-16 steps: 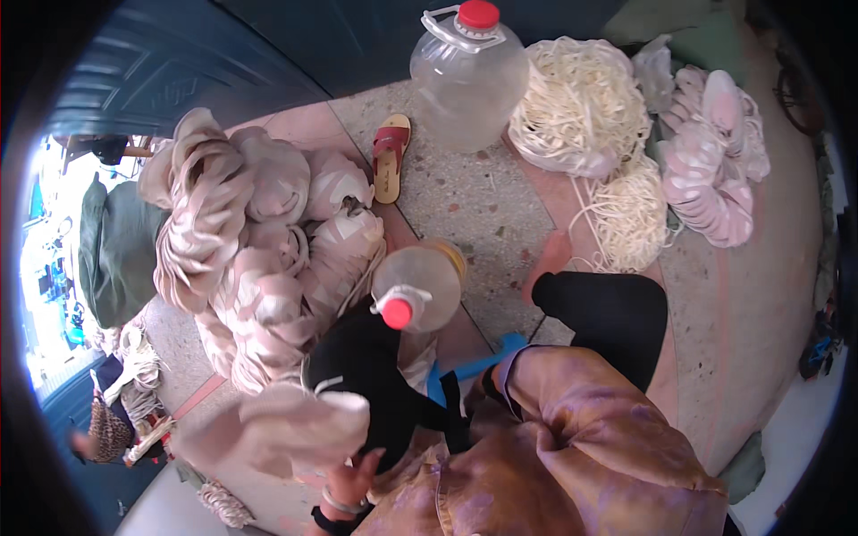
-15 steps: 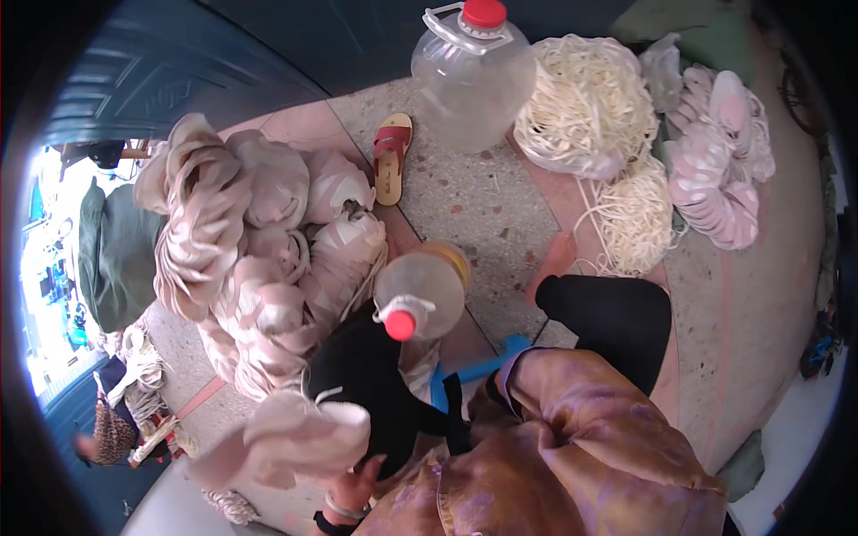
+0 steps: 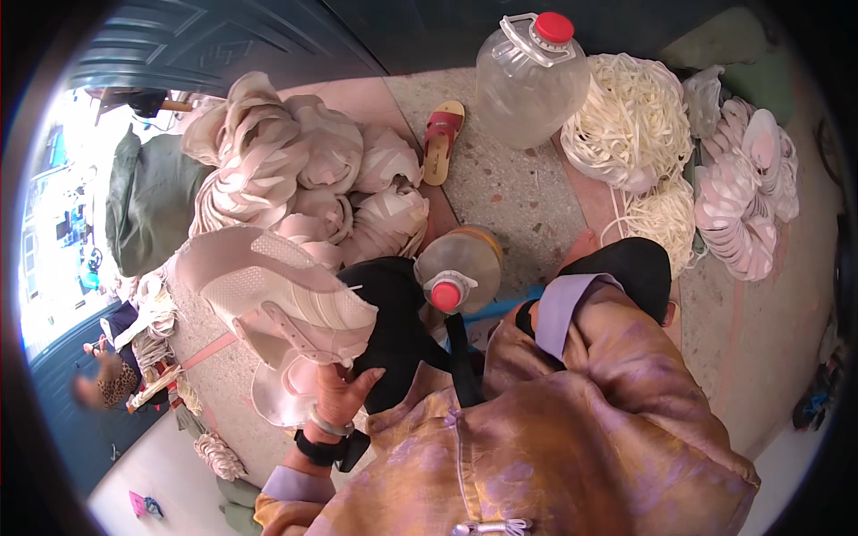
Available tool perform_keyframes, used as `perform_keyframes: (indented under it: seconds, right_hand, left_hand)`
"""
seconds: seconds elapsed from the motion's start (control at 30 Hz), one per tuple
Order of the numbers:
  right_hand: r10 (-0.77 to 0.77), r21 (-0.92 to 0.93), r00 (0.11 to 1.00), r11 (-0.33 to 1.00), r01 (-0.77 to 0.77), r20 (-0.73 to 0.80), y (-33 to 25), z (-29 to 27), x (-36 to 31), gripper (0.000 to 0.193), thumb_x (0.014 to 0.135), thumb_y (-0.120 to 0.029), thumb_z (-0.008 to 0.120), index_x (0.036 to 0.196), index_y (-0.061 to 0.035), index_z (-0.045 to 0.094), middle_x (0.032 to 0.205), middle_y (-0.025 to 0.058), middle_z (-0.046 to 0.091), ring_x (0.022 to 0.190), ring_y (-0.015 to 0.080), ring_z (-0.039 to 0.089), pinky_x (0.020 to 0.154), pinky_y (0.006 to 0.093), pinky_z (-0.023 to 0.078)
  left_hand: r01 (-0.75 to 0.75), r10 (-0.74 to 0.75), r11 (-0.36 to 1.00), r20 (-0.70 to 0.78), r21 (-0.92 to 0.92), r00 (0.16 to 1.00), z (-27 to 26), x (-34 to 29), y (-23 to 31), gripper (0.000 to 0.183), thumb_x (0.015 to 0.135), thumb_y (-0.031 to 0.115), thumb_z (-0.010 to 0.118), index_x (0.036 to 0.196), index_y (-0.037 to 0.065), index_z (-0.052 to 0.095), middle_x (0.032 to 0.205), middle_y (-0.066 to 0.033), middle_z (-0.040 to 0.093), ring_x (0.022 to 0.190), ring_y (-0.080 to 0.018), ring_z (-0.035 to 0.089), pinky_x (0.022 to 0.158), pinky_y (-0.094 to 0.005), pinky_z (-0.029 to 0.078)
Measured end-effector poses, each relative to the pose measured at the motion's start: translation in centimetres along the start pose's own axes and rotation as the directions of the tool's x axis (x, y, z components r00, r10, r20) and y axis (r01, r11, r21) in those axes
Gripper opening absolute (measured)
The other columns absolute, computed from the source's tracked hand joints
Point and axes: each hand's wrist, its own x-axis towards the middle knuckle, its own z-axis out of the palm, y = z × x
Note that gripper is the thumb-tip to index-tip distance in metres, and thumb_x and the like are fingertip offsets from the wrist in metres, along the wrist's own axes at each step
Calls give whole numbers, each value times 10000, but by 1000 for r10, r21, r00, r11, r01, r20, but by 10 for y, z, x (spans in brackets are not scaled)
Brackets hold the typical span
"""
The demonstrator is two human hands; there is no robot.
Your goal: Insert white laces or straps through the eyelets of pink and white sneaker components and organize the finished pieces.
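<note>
My left hand (image 3: 341,393) is closed on a pale pink shoe upper (image 3: 290,299) with eyelets and perforations; its fingers go behind the material and the thumb sticks out. Below that hangs another pale piece (image 3: 284,393), perhaps part of the same bunch. Of my right hand (image 3: 504,341) only some shadowed skin shows past the lilac cuff, low between my knees, with its fingers hidden. Just beyond my lap stands a clear plastic jug (image 3: 460,268) with a red cap. Several stacks of similar shoe uppers (image 3: 304,161) lie on the floor ahead to the left.
A larger red-capped jug (image 3: 527,89) stands by the dark blue door (image 3: 223,40), near a red-strapped sandal (image 3: 440,147). Farther right are a heap of cream cords (image 3: 626,121) and stacked pink pieces (image 3: 742,205). A green cloth bundle (image 3: 152,201) and corded bundles (image 3: 156,344) lie left.
My left hand has raised the shoe upper, and it now stands spread out in front of my left knee. The whole view has shifted, so the floor things appear farther right.
</note>
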Motion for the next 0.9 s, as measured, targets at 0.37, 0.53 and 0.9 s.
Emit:
perform_keyframes:
  seconds: [0.37, 0.53, 0.9]
  right_hand:
    - [-50, -491, 868, 840, -231, -494, -77, 53, -39, 250, 706, -229, 572, 865, -45, 630, 854, 170, 628, 829, 335, 603, 700, 433, 473]
    - [-176, -396, 726, 907, -144, -665, -114, 56, -99, 249, 706, -249, 577, 845, -48, 624, 838, 170, 620, 850, 330, 589, 719, 424, 461]
    - [-230, -210, 464, 973, 94, -856, -126, 97, -151, 327, 720, -330, 605, 842, -27, 588, 743, 180, 598, 756, 348, 587, 670, 417, 448]
  left_hand:
    - [-351, 322, 936, -388, -5, 864, 10, -48, -45, 298, 780, 48, 655, 1000, 55, 455, 815, -2, 529, 645, -39, 471, 528, -181, 387]
    - [-399, 378, 916, -443, 49, 813, -10, -72, -37, 164, 826, 61, 607, 903, 66, 462, 663, 58, 455, 511, -6, 382, 425, -158, 290]
    - [-314, 287, 949, -304, -40, 908, 17, -128, -12, 128, 818, 64, 618, 875, 67, 505, 692, 61, 489, 587, -16, 431, 503, -162, 329]
